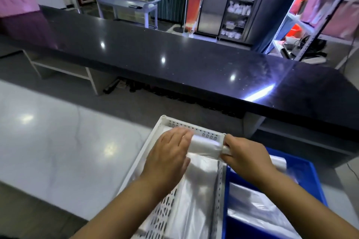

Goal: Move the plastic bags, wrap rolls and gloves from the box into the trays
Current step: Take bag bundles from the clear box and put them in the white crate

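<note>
A white perforated tray (196, 129) stands in front of me with clear plastic bags (196, 190) lying flat in it. At its far end lies a roll of clear plastic (206, 144). My left hand (167, 158) rests flat over the roll's left end, fingers together. My right hand (246, 158) pinches the roll's right end at the tray's corner. A blue box (305, 163) sits right beside the tray and holds more clear plastic bags (254, 211). No gloves are visible.
A long black glossy counter (174, 64) runs across behind the tray. The tray and box rest on a pale marble-like surface (58, 141). Shelving with bags and goods (320, 15) stands at the back right.
</note>
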`<move>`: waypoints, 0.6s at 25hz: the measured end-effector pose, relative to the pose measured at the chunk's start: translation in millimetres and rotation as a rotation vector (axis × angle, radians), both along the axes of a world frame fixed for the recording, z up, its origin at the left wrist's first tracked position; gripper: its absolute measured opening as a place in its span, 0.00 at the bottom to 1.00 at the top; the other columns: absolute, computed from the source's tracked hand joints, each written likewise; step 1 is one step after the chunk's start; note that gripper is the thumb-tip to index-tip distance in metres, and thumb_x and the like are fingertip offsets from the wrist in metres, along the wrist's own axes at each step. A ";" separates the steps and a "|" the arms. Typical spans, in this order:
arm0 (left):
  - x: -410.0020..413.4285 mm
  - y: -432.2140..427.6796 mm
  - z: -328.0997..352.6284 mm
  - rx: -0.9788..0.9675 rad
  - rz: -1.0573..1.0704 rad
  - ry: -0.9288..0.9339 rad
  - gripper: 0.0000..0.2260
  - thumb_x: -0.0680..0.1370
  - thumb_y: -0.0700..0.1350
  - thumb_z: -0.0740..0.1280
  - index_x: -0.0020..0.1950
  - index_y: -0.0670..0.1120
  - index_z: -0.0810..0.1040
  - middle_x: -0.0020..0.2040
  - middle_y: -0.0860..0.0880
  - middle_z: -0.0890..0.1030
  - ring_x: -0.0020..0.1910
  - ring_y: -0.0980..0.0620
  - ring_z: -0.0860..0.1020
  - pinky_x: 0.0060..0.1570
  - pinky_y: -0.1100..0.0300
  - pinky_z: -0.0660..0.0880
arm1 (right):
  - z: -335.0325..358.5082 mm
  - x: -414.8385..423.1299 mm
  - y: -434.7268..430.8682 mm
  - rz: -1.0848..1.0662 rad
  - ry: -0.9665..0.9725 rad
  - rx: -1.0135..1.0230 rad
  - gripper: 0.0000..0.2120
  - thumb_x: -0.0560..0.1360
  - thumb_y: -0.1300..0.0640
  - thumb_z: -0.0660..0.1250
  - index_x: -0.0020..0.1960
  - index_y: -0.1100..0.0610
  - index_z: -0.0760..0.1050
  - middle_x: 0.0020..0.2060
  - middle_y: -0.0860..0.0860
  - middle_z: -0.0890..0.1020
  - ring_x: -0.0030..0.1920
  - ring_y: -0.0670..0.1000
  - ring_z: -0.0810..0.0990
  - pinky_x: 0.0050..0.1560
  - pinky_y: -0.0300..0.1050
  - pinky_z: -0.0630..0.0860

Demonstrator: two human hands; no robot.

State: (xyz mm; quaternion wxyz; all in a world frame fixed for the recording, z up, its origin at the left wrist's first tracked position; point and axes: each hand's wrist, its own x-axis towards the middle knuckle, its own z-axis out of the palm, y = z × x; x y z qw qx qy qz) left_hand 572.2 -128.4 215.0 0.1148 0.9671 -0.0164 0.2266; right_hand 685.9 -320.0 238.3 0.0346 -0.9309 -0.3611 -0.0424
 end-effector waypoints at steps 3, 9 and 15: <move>6.8 1.8 24.6 0.069 -0.063 0.127 0.21 0.64 0.48 0.74 0.55 0.46 0.78 0.48 0.48 0.83 0.47 0.46 0.81 0.43 0.56 0.77 | 8.3 -7.7 23.5 0.220 -0.096 0.049 0.13 0.65 0.49 0.72 0.41 0.52 0.69 0.33 0.50 0.80 0.32 0.58 0.78 0.28 0.43 0.61; -19.8 57.4 20.0 -0.076 0.304 0.209 0.04 0.70 0.47 0.65 0.40 0.48 0.73 0.40 0.49 0.80 0.40 0.42 0.77 0.32 0.55 0.64 | -4.5 -12.5 55.3 0.336 -0.260 0.257 0.11 0.66 0.60 0.71 0.47 0.56 0.75 0.45 0.53 0.81 0.46 0.55 0.77 0.47 0.49 0.74; -47.1 88.4 17.8 -0.151 0.545 0.180 0.08 0.71 0.48 0.64 0.34 0.47 0.71 0.27 0.50 0.74 0.27 0.45 0.72 0.23 0.60 0.57 | -74.7 -31.3 61.1 0.720 0.162 -0.257 0.19 0.72 0.62 0.63 0.62 0.51 0.71 0.59 0.52 0.79 0.61 0.54 0.75 0.68 0.55 0.65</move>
